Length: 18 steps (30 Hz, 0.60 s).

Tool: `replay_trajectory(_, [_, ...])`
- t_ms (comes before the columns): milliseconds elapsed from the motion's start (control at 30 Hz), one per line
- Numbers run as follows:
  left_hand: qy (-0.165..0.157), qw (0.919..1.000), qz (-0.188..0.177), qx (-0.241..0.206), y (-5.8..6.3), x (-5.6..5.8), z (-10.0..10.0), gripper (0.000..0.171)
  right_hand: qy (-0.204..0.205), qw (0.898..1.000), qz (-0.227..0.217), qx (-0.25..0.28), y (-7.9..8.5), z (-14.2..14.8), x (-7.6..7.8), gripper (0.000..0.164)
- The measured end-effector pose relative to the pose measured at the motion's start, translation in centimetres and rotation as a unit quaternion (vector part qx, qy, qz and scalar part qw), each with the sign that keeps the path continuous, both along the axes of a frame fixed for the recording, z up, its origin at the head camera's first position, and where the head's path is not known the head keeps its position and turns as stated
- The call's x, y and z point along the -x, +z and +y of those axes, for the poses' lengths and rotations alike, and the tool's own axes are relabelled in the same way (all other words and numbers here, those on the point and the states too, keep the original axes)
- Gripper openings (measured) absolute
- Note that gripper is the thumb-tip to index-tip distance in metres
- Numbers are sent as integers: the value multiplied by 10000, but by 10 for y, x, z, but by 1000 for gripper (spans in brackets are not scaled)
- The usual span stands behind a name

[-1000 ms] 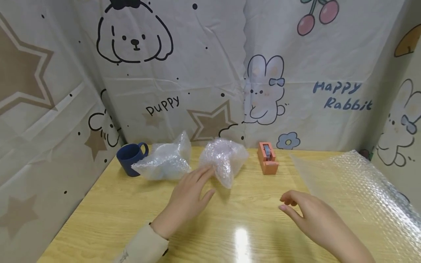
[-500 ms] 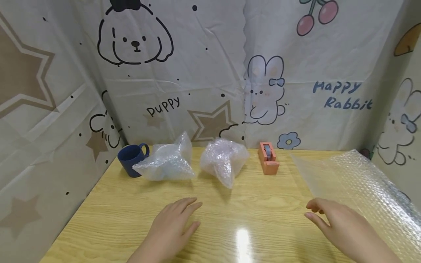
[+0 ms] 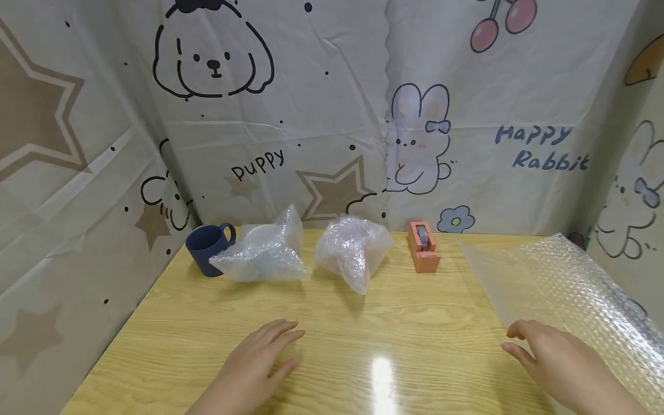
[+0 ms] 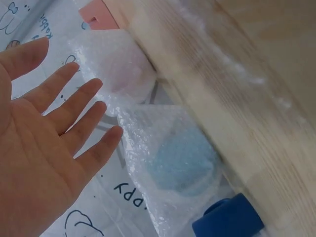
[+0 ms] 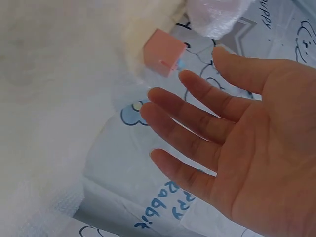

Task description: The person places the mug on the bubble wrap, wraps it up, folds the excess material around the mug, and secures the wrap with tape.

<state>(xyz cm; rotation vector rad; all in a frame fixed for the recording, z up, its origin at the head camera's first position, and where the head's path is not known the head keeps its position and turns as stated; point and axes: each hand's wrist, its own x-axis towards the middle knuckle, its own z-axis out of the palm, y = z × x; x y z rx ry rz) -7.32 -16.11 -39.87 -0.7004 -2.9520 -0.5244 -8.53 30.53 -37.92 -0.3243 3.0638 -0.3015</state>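
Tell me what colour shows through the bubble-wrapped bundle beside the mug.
Light blue shows through that bundle, most clearly in the left wrist view.

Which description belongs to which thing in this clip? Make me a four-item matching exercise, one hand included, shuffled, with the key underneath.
Things
1. mug
2. tape dispenser
3. bubble-wrap sheet
4. left hand

Descriptions
A. laid out over the right side of the table
B. relaxed, gripping nothing
C. dark blue, with a handle
D. coral pink, near the table's back edge

Right pairs: 1-C, 2-D, 3-A, 4-B
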Motion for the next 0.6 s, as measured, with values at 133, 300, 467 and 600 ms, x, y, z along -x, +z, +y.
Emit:
replay_trajectory(133, [62, 10000, 58, 10, -1, -1, -2, 41, 138, 9994, 263, -169, -10, 10, 4, 28])
replay_trajectory(300, [89, 9999, -16, -69, -3, -1, -4, 39, 42, 9975, 15, -703, -17, 17, 9, 45])
replay_trajectory(467, [134, 9998, -125, -126, -3, -1, -6, 39, -281, 9905, -876, -1019, -22, 16, 12, 73])
replay_trajectory(600, [74, 9999, -49, -137, -5, -2, -8, 39, -317, 9887, -1034, -1040, -27, 17, 10, 73])
